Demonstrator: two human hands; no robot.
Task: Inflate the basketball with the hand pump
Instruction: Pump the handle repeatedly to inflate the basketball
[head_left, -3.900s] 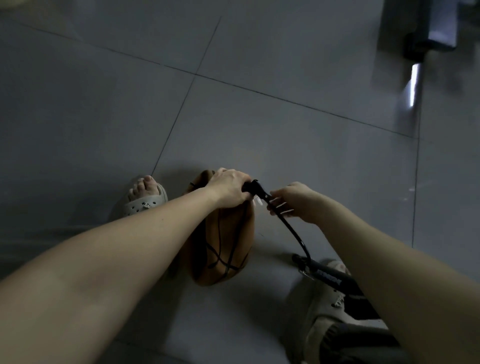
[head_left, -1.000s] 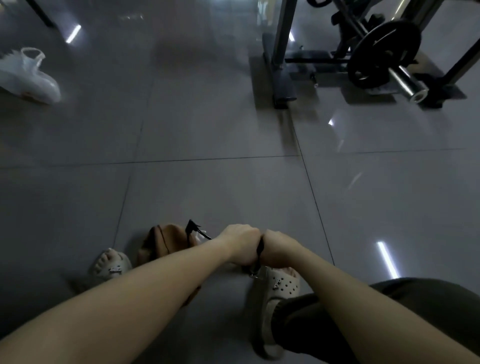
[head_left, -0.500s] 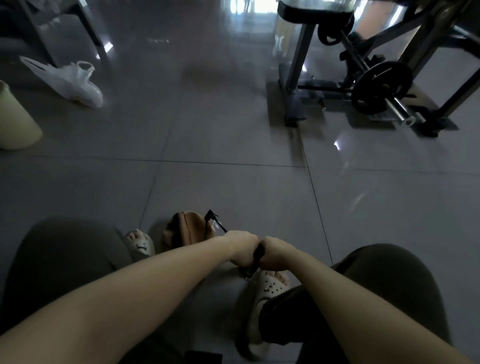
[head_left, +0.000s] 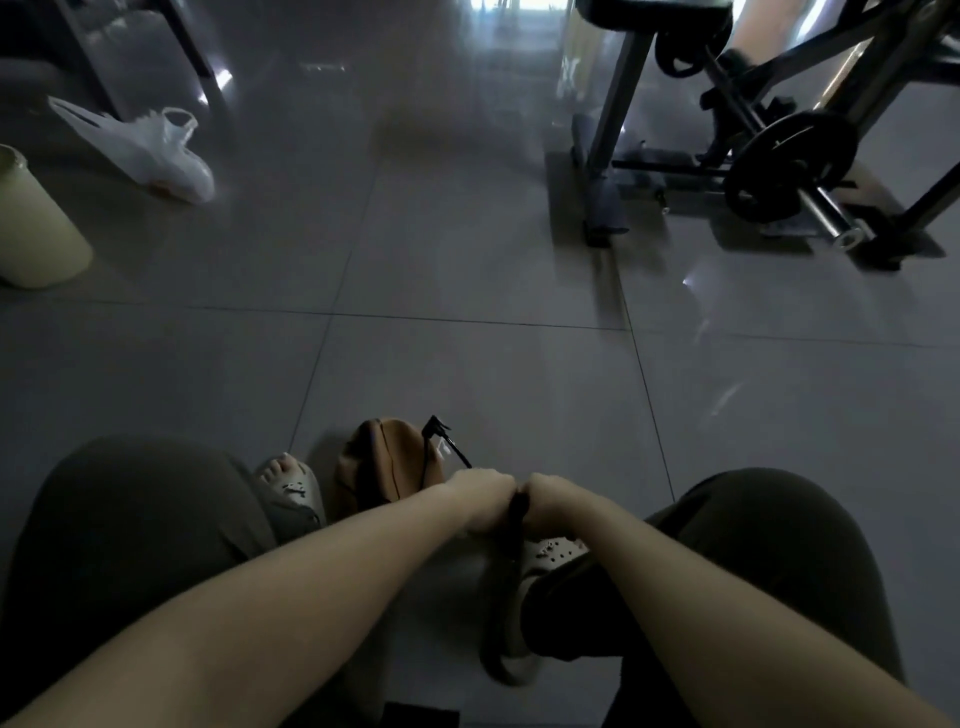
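The ball (head_left: 382, 465) sits on the tiled floor (head_left: 467, 374) between the person's feet, just beside the left sandal (head_left: 291, 491). It is limp and caved in, folded into a flat tan-orange shape with dark seams, and looks far from round. A thin black hose (head_left: 453, 448) meets its upper right edge at a bent connector and runs down toward the hands.

The left hand (head_left: 483, 501) and right hand (head_left: 551, 498) are side by side, knuckles almost touching, with fingers curled tight round the top of the black pump (head_left: 516, 525). The pump's body drops between them toward the right sandal (head_left: 550, 552).

Farther off are a white bag (head_left: 156, 153), a cream bucket (head_left: 34, 228) and a weight plate (head_left: 789, 166).
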